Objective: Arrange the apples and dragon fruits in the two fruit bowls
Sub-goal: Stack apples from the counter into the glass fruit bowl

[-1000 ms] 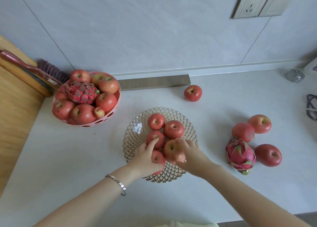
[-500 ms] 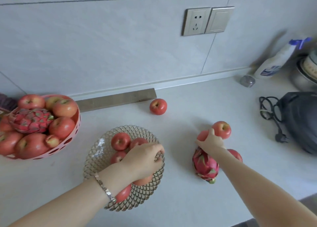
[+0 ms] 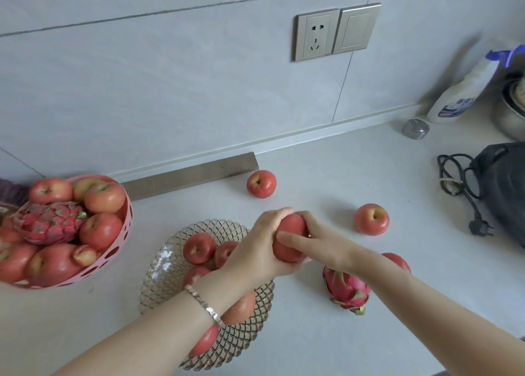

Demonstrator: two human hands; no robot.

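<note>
Head-camera view down onto a pale counter (image 3: 312, 333); both hands meet over the two o'clock rim of a clear lattice glass bowl (image 3: 159, 273), sharing one red held apple (image 3: 292, 233); the left hand (image 3: 255, 253) cups it from the left with fingers curled round it, and the right hand (image 3: 326, 245) grips it from the right, fingers over the top and front. Half a second ago the right hand was reaching into the loose fruit on the counter while the left rested in the glass bowl; that apple has since been lifted and brought across, so it looks like a hand-over with the placing to follow. Still outside a bowl: a loose dragon fruit (image 3: 345, 289) at three o'clock of the glass bowl, a far apple (image 3: 261, 183) at one o'clock, a right-side apple (image 3: 370, 219) at two o'clock, and a half-hidden apple (image 3: 397, 262) behind the right forearm. The pink bowl (image 3: 122, 233), at ten o'clock, is heaped with apples and a bowled dragon fruit (image 3: 49, 222).
</note>
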